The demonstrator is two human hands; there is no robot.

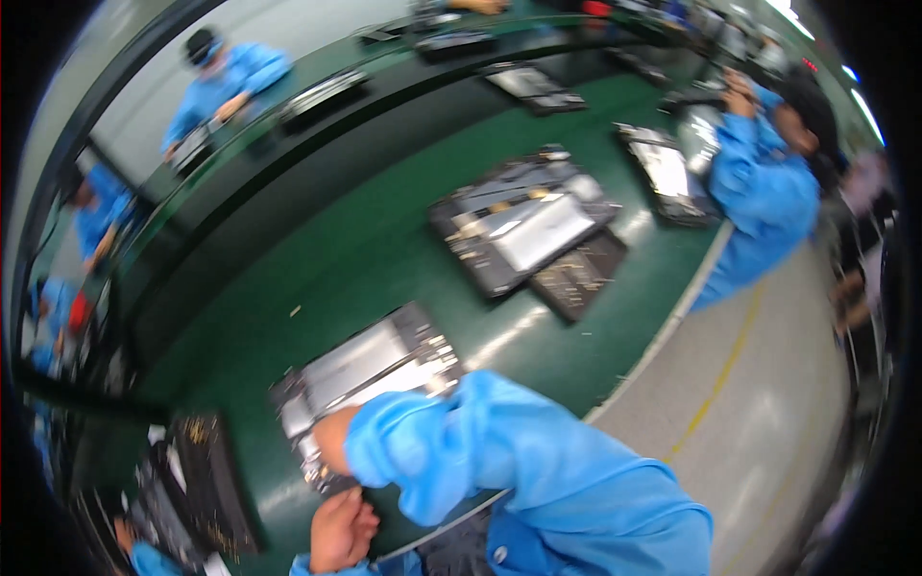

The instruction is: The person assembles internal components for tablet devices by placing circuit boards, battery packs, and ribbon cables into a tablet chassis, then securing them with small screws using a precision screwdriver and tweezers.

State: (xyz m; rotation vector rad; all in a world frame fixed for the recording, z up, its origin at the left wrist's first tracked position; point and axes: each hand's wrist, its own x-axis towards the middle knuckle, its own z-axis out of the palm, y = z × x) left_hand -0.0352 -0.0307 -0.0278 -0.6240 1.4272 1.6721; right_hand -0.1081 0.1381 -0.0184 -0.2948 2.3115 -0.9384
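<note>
A flat black electronic device point(351, 370) with large silver panels lies on the green work table in front of me. My right forearm, in a blue sleeve, reaches across its near end. Only the wrist and back of my right hand point(333, 442) show over the device; its fingers are hidden or blurred. By the device's near corner is my left hand point(343, 530), its fingers curled and pressed together. Whatever that hand may grip is too small and blurred to make out.
Stacked similar devices point(523, 221) sit farther along the green table point(317, 278), with a dark panel point(581, 274) under them. Another device point(663, 173) lies near a co-worker in blue point(768, 192) at right. Dark panels point(216, 480) stand at left. A black-edged raised shelf point(288, 134) runs behind.
</note>
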